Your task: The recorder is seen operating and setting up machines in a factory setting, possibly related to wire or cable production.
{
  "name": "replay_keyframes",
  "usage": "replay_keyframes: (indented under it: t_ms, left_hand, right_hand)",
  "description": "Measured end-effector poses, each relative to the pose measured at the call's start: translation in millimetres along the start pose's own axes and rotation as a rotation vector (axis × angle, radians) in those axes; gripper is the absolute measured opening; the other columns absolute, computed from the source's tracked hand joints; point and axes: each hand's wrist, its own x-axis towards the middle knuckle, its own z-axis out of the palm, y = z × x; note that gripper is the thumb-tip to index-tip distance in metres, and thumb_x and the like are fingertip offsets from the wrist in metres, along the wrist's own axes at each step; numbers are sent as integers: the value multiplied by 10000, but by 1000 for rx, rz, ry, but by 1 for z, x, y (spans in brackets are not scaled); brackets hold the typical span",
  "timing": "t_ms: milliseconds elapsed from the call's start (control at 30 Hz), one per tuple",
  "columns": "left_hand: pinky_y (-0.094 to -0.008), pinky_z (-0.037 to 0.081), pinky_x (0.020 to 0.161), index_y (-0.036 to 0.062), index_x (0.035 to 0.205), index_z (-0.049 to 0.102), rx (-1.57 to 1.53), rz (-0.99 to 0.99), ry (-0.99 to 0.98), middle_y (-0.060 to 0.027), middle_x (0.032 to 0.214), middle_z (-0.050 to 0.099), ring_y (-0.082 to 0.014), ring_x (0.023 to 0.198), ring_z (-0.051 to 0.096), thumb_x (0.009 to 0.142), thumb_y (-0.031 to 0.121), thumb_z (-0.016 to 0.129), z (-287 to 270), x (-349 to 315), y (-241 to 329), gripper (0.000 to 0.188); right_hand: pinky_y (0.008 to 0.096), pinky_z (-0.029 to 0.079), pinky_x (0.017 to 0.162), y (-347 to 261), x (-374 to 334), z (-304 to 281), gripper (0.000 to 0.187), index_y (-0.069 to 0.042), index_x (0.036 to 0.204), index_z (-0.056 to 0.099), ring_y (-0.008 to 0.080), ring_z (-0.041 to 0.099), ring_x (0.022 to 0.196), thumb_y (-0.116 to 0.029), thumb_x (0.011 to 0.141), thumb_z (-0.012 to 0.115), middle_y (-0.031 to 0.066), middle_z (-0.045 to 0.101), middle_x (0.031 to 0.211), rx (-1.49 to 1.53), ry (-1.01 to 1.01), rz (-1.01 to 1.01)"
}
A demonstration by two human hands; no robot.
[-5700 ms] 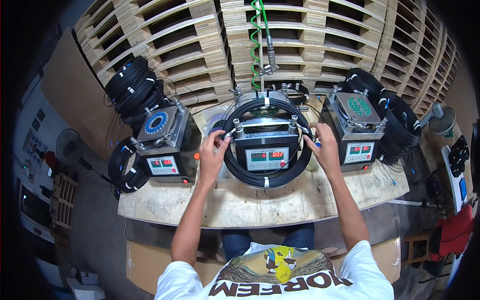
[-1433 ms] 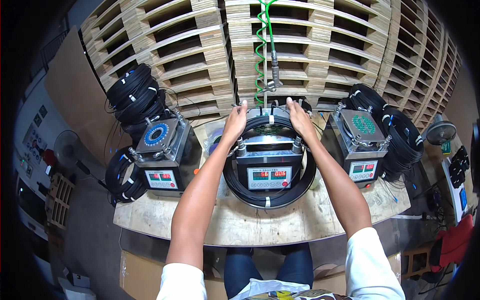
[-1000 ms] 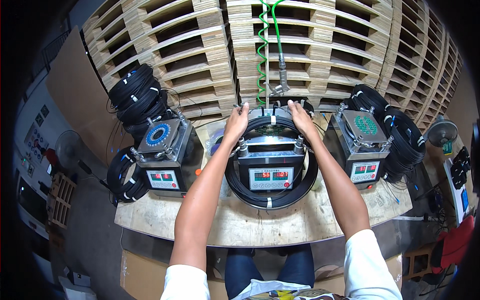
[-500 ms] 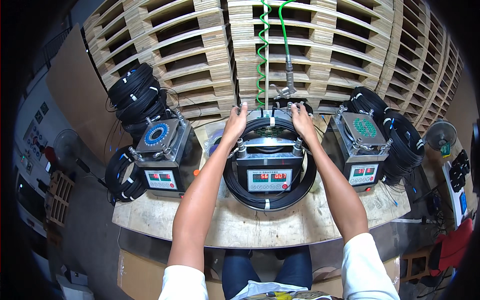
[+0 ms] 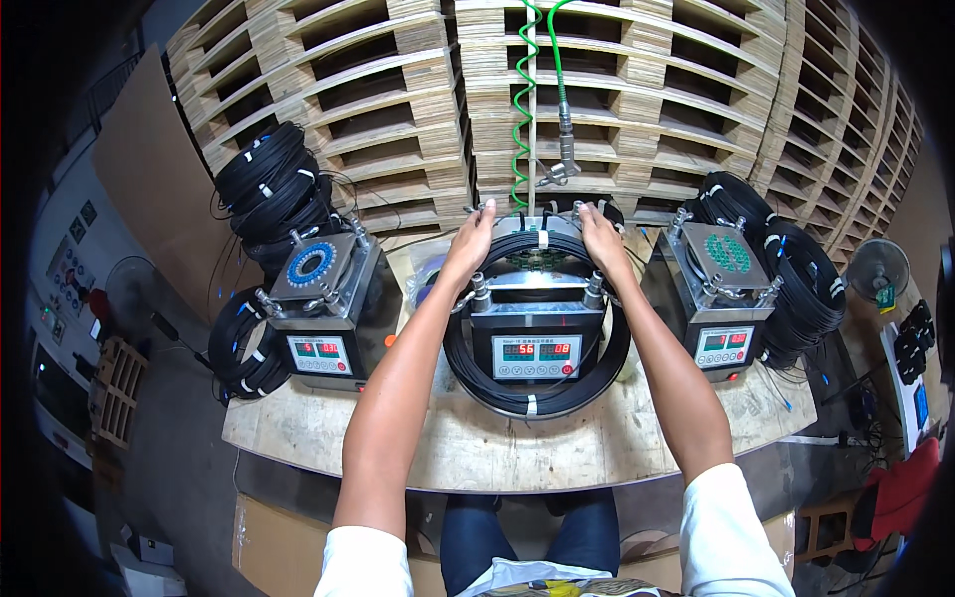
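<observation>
The middle bench machine (image 5: pixel 585 326), a metal box with a lit display panel (image 5: pixel 536 357), stands before me with a coil of black cable (image 5: pixel 532 405) looped around it. My left hand (image 5: pixel 473 241) is closed at its far left corner, around a metal clamp lever whose end pokes out by the thumb. At the far right corner my right hand (image 5: pixel 601 241) closes on a matching lever; the fingers partly hide both. Two near corner posts (image 5: pixel 479 297) with metal knobs stand uncovered. A white tie (image 5: pixel 543 240) binds the coil at the back.
Similar machines stand left (image 5: pixel 313 267) and right (image 5: pixel 724 254), with black cable coils (image 5: pixel 267 179) beside them. Behind the wooden bench (image 5: pixel 477 463) rise stacked pallets (image 5: pixel 388 90). An air gun (image 5: pixel 563 171) hangs from a green hose over the back.
The hanging air gun has swung slightly left. Digits on the machines' displays have changed. Both hands stay at the far corners with hardly any movement.
</observation>
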Motion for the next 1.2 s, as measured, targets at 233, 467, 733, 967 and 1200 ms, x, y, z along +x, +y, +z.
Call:
replay_keyframes:
  t_ms: [233, 467, 733, 967, 1200]
  left_hand:
    - [-431, 278, 1168, 6, 1532, 285, -12, -11, 125, -286, 1496, 409, -403, 1424, 358, 929, 740, 361, -1, -2, 0, 953]
    - [-451, 340, 1127, -3, 1481, 381, 150, -21, 231, -311, 1417, 487, -431, 1356, 443, 949, 671, 413, -1, -18, 17, 859]
    - [-433, 362, 1106, -28, 1426, 450, 54, 8, 168, -321, 1369, 526, -417, 1338, 470, 963, 657, 408, -1, -9, 6, 828]
    - [-448, 366, 1098, -19, 1398, 488, 47, -43, 147, -290, 1371, 540, -414, 1317, 491, 944, 712, 370, -1, -3, 2, 868]
    - [-453, 361, 1104, -19, 1421, 459, 110, -56, 206, -296, 1378, 531, -427, 1326, 478, 945, 714, 362, 2, -10, 9, 880]
  right_hand:
    - [452, 395, 1077, -3, -3, 2, 689, -84, 1486, 404, 442, 524, 1268, -568, 996, 377, 301, 568, 1321, 21, 75, -90]
    - [460, 419, 1045, -9, -7, -3, 667, -44, 1431, 454, 455, 552, 1226, -548, 995, 422, 314, 608, 1248, 76, 68, -68]
    - [491, 402, 1063, -17, -12, -5, 689, -80, 1424, 475, 449, 526, 1261, -600, 985, 373, 290, 583, 1309, -76, 66, 48]
    - [475, 391, 1078, -5, -4, -4, 659, -79, 1439, 463, 435, 514, 1279, -562, 1003, 356, 274, 556, 1355, -78, 29, 1]
    - [423, 415, 1057, -8, -12, -8, 590, -45, 1380, 521, 421, 527, 1269, -491, 1023, 376, 271, 579, 1325, 87, 85, -109]
